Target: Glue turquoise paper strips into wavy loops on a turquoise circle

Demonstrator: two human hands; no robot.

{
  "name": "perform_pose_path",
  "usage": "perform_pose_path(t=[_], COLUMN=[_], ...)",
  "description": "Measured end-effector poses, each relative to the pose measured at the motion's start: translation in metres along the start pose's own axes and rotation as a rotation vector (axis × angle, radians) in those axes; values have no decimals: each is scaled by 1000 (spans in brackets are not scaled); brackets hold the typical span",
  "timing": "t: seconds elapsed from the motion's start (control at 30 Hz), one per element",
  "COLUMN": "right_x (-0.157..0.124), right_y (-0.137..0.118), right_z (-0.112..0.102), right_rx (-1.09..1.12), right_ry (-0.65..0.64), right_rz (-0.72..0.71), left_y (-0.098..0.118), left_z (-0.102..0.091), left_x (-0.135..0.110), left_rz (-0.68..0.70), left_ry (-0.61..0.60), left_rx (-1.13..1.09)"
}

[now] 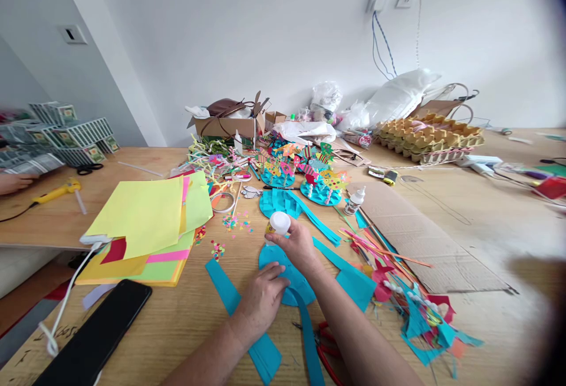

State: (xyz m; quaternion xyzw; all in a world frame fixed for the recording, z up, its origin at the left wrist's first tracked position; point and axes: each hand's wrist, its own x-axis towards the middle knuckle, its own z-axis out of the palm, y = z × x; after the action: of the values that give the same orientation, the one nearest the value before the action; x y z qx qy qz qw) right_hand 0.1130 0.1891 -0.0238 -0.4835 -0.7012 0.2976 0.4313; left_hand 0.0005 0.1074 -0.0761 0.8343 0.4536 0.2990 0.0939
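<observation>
My right hand [295,248] grips a white glue bottle [280,221], its round bottom facing up and its tip out of sight. Below the bottle lies a blue paper disc [270,253] on the table. My left hand [264,292] is closed at the disc's left side, fingertips bent together against a blue paper strip [305,321] that curves toward me. Under my left forearm runs a stack of blue strips [223,284]. Red-handled scissors [325,347] sit beside my right forearm, partly covered. Beyond the bottle is another disc [278,203] covered with folded blue strips.
Colored paper sheets [137,209] and a black phone [99,330] lie left. Paper fish models [322,180] stand behind. At right are a second glue bottle [354,201], a cardboard sheet [424,238] and paper scraps [424,315]. Egg trays [428,135] sit at the back.
</observation>
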Motion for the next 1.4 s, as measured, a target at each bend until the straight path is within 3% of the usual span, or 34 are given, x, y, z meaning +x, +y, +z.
perform_pose_path(t=[1.0, 1.4], right_x=[1, -1], right_y=[-4, 1], right_z=[2, -4], right_rx=[-24, 100], right_ry=[-16, -34], right_rz=[-17, 21], left_y=[2, 1], left_z=[-1, -1], left_x=[1, 0], left_rz=[-24, -27], left_ry=[-24, -14], left_rx=[2, -17])
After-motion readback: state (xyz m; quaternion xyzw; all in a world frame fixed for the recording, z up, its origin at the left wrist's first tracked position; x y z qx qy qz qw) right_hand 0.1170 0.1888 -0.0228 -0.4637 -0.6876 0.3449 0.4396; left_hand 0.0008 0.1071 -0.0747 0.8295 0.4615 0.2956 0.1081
